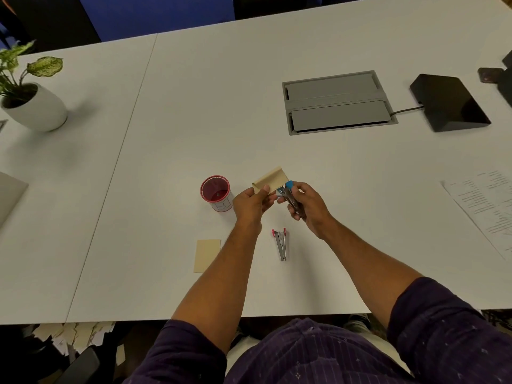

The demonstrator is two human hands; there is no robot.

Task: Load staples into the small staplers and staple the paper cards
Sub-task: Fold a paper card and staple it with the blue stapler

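White surface [277, 151]. Red cup [216, 193] with white lower band, the landmark. Right of the cup: tan paper card [273, 178]; stapler [289, 194], silver with blue tip. Nearer than the cup: pale yellow card [206, 254]; second stapler [281, 244], silver with pink tips. Far left of the cup: white pot [37, 108], green-and-cream mottled leaves. Far right: grey hatch [338, 102], glossy black box [448, 102]. Sleeves [448, 333] dark purple with small pale motifs.

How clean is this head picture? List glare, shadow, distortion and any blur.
Head view: wide-angle bending curves the table edges; a soft shadow falls beside the plant pot; glare shows on the black device; the printed sheet is too blurred to read; the blue-capped stapler is slightly soft.
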